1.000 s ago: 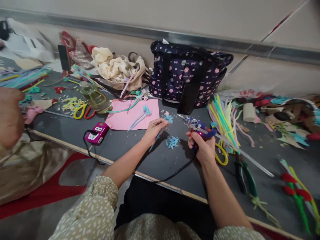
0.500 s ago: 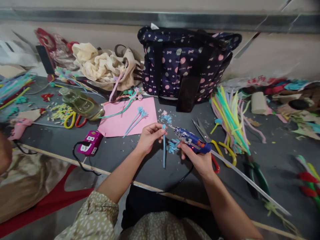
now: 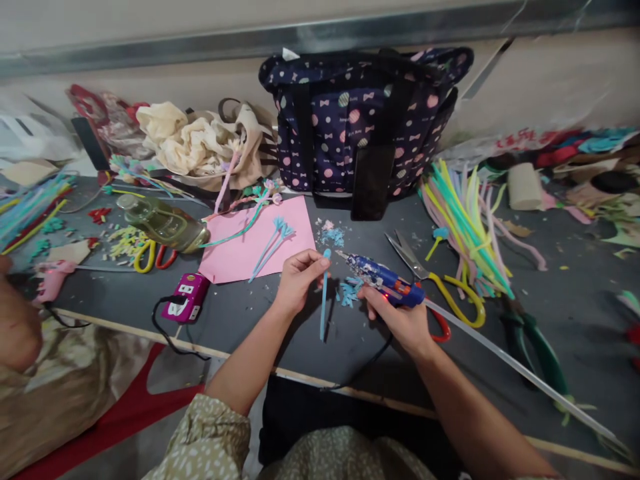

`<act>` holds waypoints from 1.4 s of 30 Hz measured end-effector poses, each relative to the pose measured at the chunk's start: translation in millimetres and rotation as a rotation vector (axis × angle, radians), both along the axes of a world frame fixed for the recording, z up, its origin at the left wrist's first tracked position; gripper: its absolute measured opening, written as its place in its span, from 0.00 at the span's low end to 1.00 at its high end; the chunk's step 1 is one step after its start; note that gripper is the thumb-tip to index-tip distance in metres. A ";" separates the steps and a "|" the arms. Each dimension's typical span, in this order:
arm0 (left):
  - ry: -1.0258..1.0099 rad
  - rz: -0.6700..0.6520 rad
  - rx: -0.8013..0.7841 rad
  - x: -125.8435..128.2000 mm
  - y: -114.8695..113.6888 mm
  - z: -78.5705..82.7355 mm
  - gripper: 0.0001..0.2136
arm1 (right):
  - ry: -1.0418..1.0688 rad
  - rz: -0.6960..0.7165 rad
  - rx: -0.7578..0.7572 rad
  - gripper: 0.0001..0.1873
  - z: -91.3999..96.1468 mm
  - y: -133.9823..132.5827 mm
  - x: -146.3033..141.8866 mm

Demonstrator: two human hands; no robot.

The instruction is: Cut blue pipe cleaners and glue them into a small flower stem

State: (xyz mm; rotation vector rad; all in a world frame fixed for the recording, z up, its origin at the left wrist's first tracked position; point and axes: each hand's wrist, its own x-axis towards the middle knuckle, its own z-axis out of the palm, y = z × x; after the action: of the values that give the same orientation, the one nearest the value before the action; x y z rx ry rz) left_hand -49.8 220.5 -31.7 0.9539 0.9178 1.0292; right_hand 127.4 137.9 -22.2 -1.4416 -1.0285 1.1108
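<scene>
My left hand (image 3: pixel 296 282) pinches the top of a light blue pipe cleaner (image 3: pixel 323 299), which hangs nearly upright over the dark table (image 3: pixel 260 313). My right hand (image 3: pixel 400 319) grips a blue hot glue gun (image 3: pixel 381 279) with a red light lit; its nozzle points left, close to the pipe cleaner's upper end. A long clear glue stick (image 3: pixel 510 365) trails from the gun's back to the right. Small blue fluffy cuttings (image 3: pixel 349 292) lie on the table between my hands.
A pink paper sheet (image 3: pixel 235 250) carries blue pipe-cleaner flowers. Behind stand a dotted navy bag (image 3: pixel 360 113) and a beige cloth bag (image 3: pixel 210 143). Yellow-handled scissors (image 3: pixel 440 283), a bundle of coloured pipe cleaners (image 3: pixel 465 227), green pliers (image 3: pixel 537 347), a pink power strip (image 3: pixel 187 297) and a bottle (image 3: pixel 163 223) lie around. Another person's arm (image 3: pixel 17 333) is at left.
My left hand lifted the blue pipe cleaner off the table and holds it upright. My right hand brought the glue gun leftward, nozzle near the pipe cleaner's top. The view shifted right and down.
</scene>
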 end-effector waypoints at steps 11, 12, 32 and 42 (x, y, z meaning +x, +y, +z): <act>0.108 0.057 0.154 2.4 -0.9 -3.1 0.12 | 0.051 0.003 -0.060 0.20 4.6 2.0 -1.5; 0.115 0.062 0.160 2.3 -0.9 -3.3 0.12 | 0.049 0.000 -0.067 0.19 2.8 1.5 -1.5; 0.202 0.095 0.230 2.1 -5.3 0.1 0.15 | 0.015 0.022 -0.056 0.18 -0.1 0.9 -5.1; 0.215 0.086 0.261 2.2 -5.8 1.3 0.14 | 0.035 -0.016 -0.069 0.18 -1.7 -0.1 -6.4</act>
State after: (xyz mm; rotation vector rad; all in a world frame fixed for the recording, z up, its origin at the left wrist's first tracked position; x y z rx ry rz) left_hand -47.6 214.7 -30.3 1.2713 1.0244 1.1542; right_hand 121.0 137.8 -23.9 -1.4771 -0.9604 1.1655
